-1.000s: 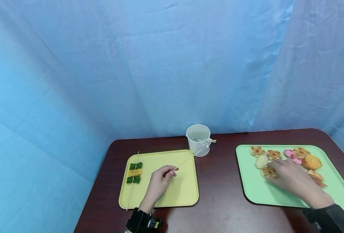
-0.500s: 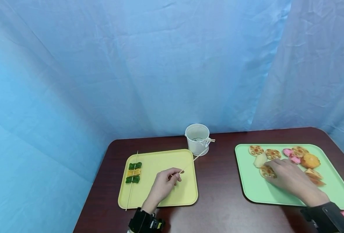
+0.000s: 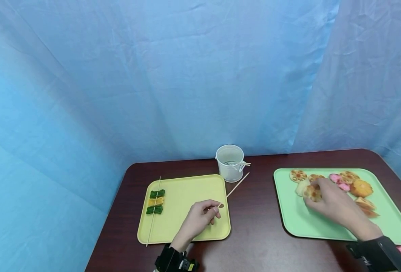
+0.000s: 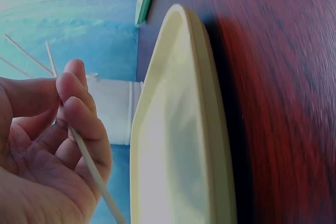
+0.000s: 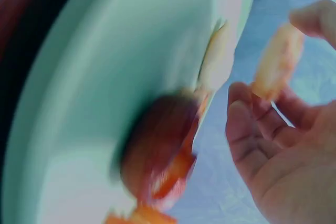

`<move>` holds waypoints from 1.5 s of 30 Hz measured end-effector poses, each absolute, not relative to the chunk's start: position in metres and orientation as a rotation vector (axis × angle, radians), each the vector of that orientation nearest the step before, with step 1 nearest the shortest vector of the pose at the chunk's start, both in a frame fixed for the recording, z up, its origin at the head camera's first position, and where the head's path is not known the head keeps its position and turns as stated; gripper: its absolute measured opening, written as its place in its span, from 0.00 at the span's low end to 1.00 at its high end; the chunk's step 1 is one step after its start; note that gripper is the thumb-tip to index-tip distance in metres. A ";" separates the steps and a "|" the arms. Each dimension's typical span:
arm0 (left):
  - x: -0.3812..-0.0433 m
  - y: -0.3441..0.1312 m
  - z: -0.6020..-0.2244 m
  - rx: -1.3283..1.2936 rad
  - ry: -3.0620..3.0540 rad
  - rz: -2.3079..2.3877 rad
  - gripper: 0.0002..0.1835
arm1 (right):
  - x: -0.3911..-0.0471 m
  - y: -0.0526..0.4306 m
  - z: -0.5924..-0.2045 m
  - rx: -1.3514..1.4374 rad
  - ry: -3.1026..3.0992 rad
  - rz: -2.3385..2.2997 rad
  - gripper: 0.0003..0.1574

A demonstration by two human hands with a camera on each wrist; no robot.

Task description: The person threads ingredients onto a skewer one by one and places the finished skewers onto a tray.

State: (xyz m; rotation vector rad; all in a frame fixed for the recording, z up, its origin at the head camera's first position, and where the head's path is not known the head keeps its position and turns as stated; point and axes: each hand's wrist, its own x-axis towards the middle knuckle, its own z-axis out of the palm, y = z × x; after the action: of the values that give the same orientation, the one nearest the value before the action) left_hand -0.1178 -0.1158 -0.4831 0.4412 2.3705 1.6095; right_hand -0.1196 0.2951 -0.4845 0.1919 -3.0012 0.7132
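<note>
My left hand (image 3: 200, 217) pinches a thin wooden skewer (image 3: 238, 185) between thumb and fingers above the yellow tray (image 3: 187, 181). The skewer slants up to the right, past the tray's edge. My right hand (image 3: 333, 202) pinches a browned lotus root slice (image 3: 312, 193) over the green tray (image 3: 295, 226); the right wrist view shows that slice (image 5: 279, 61) by its edge, lifted off the tray. Beside it lies a pale slice (image 3: 302, 187). A loaded skewer (image 3: 155, 202) with two green pieces and a yellow one between lies on the yellow tray's left side.
A white bucket (image 3: 229, 166) with skewers stands behind the trays. Farther up the green tray lie another lotus root slice (image 3: 298, 175), pink pieces (image 3: 340, 182), a golden lump (image 3: 361, 188) and tan wedges (image 3: 366, 206). A blue curtain (image 3: 200, 75) hangs behind the table.
My right hand has picked up the lotus root slice from the green tray. The left hand has moved right and slightly nearer with the skewer, which now points more steeply upward.
</note>
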 end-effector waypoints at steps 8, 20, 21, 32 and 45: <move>-0.116 -0.106 -0.485 0.422 2.257 1.715 0.13 | -0.122 0.285 -0.478 -0.146 -2.774 1.777 0.46; -0.113 -0.089 -0.486 0.418 2.218 1.766 0.13 | -0.121 0.275 -0.486 -0.281 -1.656 3.079 0.10; -0.113 -0.088 -0.487 0.423 2.218 1.768 0.13 | -0.121 0.273 -0.486 -0.291 -1.621 3.095 0.10; -0.108 -0.073 -0.483 0.475 2.276 1.707 0.11 | -0.124 0.244 -0.471 -0.213 -1.832 2.772 0.26; -0.105 -0.061 -0.484 0.475 2.300 1.666 0.11 | -0.128 0.213 -0.466 -0.068 -1.782 2.595 0.23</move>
State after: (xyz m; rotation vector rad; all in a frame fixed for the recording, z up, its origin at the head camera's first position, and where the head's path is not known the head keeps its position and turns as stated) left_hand -0.1051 -0.0611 -0.4835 0.4747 2.3004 1.6660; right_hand -0.1281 0.2125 -0.4658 -0.0676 -1.7825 2.5955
